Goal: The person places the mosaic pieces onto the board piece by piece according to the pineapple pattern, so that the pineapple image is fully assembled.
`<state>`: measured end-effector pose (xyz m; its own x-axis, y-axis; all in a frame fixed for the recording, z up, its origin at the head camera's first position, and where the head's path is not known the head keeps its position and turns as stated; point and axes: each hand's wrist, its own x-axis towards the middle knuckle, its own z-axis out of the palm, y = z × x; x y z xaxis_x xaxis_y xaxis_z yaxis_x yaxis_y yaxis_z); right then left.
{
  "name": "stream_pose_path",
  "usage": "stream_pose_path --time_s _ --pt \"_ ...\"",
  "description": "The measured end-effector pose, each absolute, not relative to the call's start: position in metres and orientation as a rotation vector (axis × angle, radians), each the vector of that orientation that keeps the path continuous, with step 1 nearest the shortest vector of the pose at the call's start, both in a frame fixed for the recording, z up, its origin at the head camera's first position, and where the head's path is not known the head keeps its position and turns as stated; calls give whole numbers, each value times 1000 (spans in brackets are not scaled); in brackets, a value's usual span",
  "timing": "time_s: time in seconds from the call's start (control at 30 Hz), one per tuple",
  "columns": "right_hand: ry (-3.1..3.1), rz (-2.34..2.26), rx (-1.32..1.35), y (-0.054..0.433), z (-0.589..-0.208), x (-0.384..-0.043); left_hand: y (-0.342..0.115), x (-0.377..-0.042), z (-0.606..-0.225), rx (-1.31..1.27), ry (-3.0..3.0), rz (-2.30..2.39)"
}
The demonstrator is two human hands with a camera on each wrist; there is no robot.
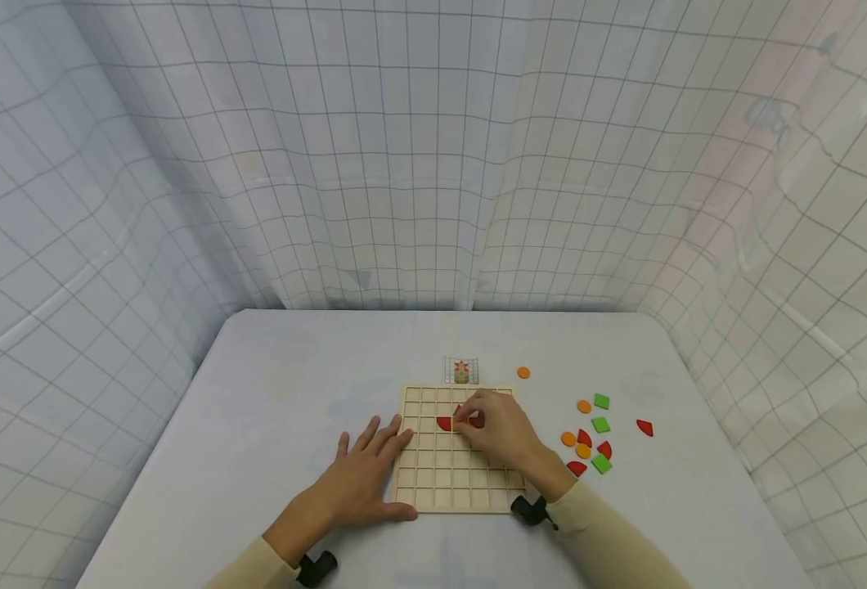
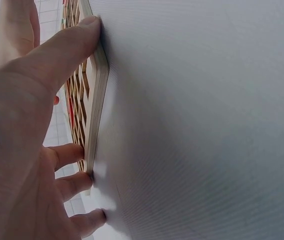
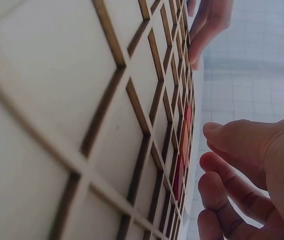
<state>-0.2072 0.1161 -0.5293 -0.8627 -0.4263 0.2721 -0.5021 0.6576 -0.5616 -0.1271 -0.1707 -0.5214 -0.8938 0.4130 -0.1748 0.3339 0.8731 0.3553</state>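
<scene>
A wooden grid board [image 1: 422,478] lies on the table. My left hand [image 1: 363,483] rests at its left edge, fingers spread; in the left wrist view the thumb [image 2: 74,42] touches the board's rim. Over the board's upper middle hovers my right hand [image 1: 503,429], its fingers loosely bent. The right wrist view shows nothing between those fingertips, which are slightly off the board. Below them an orange piece [image 3: 184,140] lies in a cell between red pieces [image 3: 178,177]. One red quarter-round piece [image 1: 444,424] shows left of the fingertips; the hand hides part of the others.
Behind the board lies a small picture card [image 1: 461,370] with a gridded pattern. An orange disc [image 1: 523,372] is to its right. Loose green squares [image 1: 600,424], orange discs [image 1: 568,438] and red quarter-rounds [image 1: 645,428] are scattered right of the board. Gridded white curtains [image 1: 404,164] surround the table.
</scene>
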Motion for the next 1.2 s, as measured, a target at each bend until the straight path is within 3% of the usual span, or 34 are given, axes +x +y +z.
stream_pose_path --time_s 1.2 --pt "-2806 930 413 219 -529 -185 -167 -126 -521 528 2820 457"
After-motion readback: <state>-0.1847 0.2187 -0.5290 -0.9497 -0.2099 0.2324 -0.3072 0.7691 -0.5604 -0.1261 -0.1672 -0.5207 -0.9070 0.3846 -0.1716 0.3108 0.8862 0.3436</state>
